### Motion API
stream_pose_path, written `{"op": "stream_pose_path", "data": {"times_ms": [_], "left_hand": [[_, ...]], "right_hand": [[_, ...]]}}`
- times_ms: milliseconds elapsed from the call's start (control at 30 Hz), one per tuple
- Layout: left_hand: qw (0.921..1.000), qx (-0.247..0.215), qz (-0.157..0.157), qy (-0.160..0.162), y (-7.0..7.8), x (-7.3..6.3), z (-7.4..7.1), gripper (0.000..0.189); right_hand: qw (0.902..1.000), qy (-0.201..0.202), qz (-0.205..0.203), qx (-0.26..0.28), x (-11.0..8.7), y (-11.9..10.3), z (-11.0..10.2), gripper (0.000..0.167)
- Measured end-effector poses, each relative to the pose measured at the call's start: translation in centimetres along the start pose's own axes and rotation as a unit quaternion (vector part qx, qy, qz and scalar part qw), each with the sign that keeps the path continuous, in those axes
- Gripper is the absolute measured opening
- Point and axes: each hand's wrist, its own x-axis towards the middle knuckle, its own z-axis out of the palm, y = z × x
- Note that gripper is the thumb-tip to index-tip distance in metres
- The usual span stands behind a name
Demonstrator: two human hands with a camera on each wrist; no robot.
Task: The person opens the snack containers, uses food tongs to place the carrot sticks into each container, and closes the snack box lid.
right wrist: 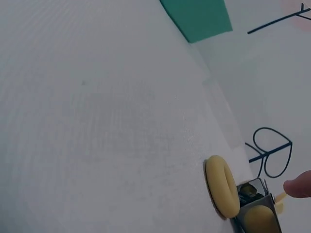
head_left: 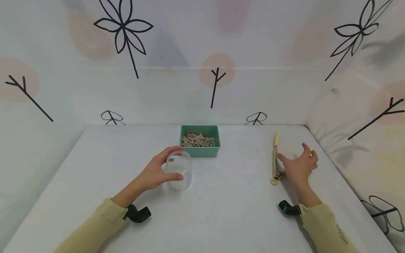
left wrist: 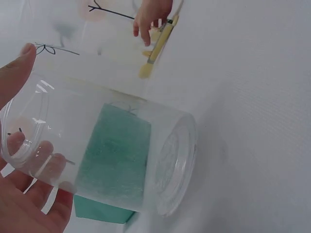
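A: What does the left hand (head_left: 155, 172) have?

B: A clear jar (head_left: 179, 172), gripped with the thumb across its near side and the fingers round the far side. Whether its base touches the white table (head_left: 209, 218) I cannot tell.

A: Where does the jar sit, then?

B: A little toward 10 o'clock from the table's centre. A green box (head_left: 200, 151) stands near it at 1 o'clock, holding a heap of small brownish pieces (head_left: 197, 140). The left wrist view shows the box through the jar's wall.

A: And the right hand (head_left: 299, 168)?

B: At the jar's 3 o'clock, well apart. Its thumb and forefinger are spread. The other fingers curl beside a small pale bit (head_left: 311, 149), and I cannot tell whether they hold it.

A: Anything by that thumb?

B: A yellow tool (head_left: 275, 158), at the hand's 9 o'clock. Its narrow tip points to 12, and a ring (head_left: 274, 181) lies at its 6 o'clock end, with a small metal part (right wrist: 252, 191) just beside the ring
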Motion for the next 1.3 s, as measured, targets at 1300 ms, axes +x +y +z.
{"op": "stream_pose_path", "data": {"times_ms": [1300], "left_hand": [[0.9982, -0.058, 0.012, 0.014, -0.4, -0.2, 0.8, 0.077]], "right_hand": [[0.9831, -0.158, -0.082, 0.043, -1.0, -3.7, 1.1, 0.094]]}}
